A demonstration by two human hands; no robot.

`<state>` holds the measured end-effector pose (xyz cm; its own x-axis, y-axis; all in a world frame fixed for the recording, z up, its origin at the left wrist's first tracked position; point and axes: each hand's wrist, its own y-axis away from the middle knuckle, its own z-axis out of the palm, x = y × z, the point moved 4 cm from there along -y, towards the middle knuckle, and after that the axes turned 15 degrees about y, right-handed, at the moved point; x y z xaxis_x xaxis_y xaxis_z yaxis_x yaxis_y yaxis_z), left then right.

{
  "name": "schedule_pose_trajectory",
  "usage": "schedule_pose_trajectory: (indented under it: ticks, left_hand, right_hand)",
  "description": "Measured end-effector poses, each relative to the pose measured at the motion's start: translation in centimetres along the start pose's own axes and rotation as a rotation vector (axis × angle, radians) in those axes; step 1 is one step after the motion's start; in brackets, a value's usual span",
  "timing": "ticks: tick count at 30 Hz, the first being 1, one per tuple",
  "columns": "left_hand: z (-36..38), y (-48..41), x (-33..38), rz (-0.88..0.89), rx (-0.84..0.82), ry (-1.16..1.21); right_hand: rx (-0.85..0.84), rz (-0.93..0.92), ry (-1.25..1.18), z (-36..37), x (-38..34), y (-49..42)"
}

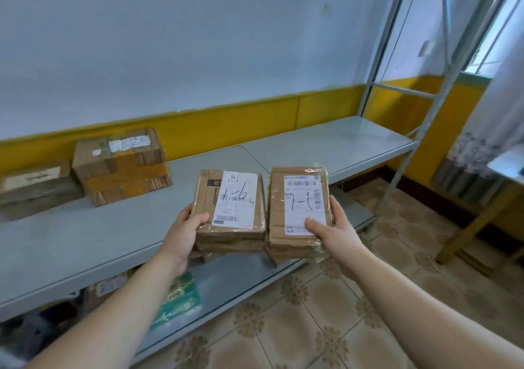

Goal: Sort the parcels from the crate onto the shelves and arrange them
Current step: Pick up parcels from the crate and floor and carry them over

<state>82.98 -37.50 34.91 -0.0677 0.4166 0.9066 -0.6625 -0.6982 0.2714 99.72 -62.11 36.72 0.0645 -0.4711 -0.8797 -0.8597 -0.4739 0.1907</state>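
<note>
My left hand (187, 231) grips a brown cardboard parcel (231, 212) whose white label is hand-marked "1-6". My right hand (333, 231) grips a second brown parcel (297, 207), wrapped in clear tape and marked "7-5". Each thumb lies on top of its parcel, with the fingers underneath. Both parcels are held side by side, flat, in the air over the front edge of the grey metal shelf (113, 241). Smaller cardboard pieces seem stacked under each parcel. No crate is in view.
Two taped cardboard boxes, a larger one (122, 166) and a flatter one (34, 187), stand at the shelf's back left against the wall. The lower shelf (226, 289) holds a green packet (178, 300) and a box (106, 289). The shelf's metal uprights (380, 51) rise at the right. A tiled floor lies below.
</note>
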Motion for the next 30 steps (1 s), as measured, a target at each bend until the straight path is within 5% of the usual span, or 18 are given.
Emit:
schedule_pose_trajectory:
  ticks: [19,30]
  left_hand:
    - [2.7,1.5,-4.9,0.065,0.456,0.182]
    - [5.8,-1.1,-4.1,0.109,0.402,0.19]
  right_hand:
    - [-0.47,-0.079,0.129,0.1,1.0,-13.3]
    - [-0.442,-0.079,0.098,-1.4,1.1,-15.4]
